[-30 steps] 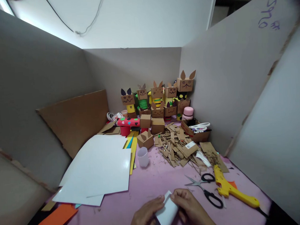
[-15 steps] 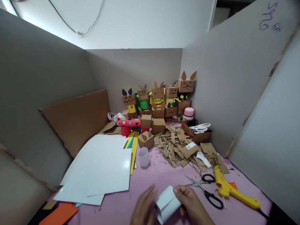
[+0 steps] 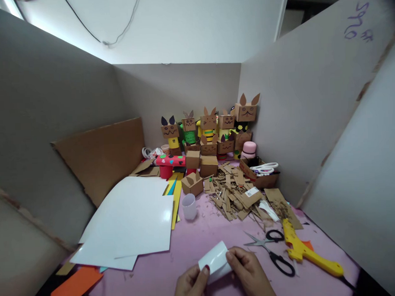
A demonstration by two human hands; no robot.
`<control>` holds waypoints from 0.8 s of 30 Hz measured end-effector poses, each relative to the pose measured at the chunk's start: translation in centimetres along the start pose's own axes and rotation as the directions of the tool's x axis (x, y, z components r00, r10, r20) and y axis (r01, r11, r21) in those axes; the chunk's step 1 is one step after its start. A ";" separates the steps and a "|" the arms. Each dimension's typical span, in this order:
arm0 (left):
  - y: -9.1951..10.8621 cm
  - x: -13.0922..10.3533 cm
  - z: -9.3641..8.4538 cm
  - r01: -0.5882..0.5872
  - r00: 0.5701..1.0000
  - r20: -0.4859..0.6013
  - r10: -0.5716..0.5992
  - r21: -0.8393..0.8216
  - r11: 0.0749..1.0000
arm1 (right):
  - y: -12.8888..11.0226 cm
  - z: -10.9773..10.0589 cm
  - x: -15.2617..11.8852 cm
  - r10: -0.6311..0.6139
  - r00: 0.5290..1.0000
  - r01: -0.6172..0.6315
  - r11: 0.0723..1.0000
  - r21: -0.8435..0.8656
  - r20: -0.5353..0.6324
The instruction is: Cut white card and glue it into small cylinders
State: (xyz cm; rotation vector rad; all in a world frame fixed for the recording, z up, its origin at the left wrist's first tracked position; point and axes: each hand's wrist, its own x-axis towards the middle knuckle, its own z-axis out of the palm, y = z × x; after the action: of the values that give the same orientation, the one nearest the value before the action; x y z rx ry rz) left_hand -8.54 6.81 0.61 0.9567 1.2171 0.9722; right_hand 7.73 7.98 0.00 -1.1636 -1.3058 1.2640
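Near the front edge of the pink table, a small piece of white glossy paper (image 3: 215, 260) is held between both hands, bent over on itself. My left hand (image 3: 193, 283) pinches its left end, thumb on top. My right hand (image 3: 245, 267) grips the right end with thumb and fingers. Just to the right lie black-handled scissors (image 3: 269, 248), blades partly apart, and a yellow hot glue gun (image 3: 309, 252). A translucent plastic cup (image 3: 189, 207) stands upright beyond the hands.
Large white sheets (image 3: 135, 219) cover the left side, with orange paper (image 3: 75, 286) in front. Cardboard scraps (image 3: 229, 192) are piled right of centre. Several cardboard animal figures (image 3: 208, 121) stand at the back. A cardboard box (image 3: 260, 178) holds white-handled scissors. Grey panels (image 3: 176, 86) enclose the table.
The paper was a curled roll with its opening showing; now it looks flatter and is turned. My left hand has closed from loose fingers beside it to a pinch on its left end.
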 end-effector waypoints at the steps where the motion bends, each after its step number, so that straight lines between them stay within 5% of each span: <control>1: 0.1 0.1 -0.1 0.005 1.000 -0.010 -0.005 -0.001 1.000 | 0.0 0.0 0.0 -0.015 1.000 0.015 1.000 0.006 0.019; 6: 0.6 0.4 -0.7 -0.013 0.998 -0.053 0.015 0.022 1.000 | 0.0 0.2 0.0 -0.063 0.991 0.051 0.994 0.100 0.116; 14: 1.1 0.4 -1.3 -0.085 0.996 -0.008 0.085 0.055 0.995 | -0.6 0.2 -0.2 -0.155 0.965 0.176 0.981 -0.083 0.212; 24: 0.5 0.4 -1.2 -0.116 0.993 -0.007 0.117 0.050 0.992 | 0.0 0.2 -0.2 -0.064 0.984 0.069 0.997 -0.020 0.166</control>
State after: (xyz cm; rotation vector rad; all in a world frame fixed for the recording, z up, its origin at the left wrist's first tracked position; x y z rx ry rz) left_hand -9.74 7.40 0.86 1.0728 1.2090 1.0438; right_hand 7.50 7.75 -0.03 -1.0414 -1.4747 1.3205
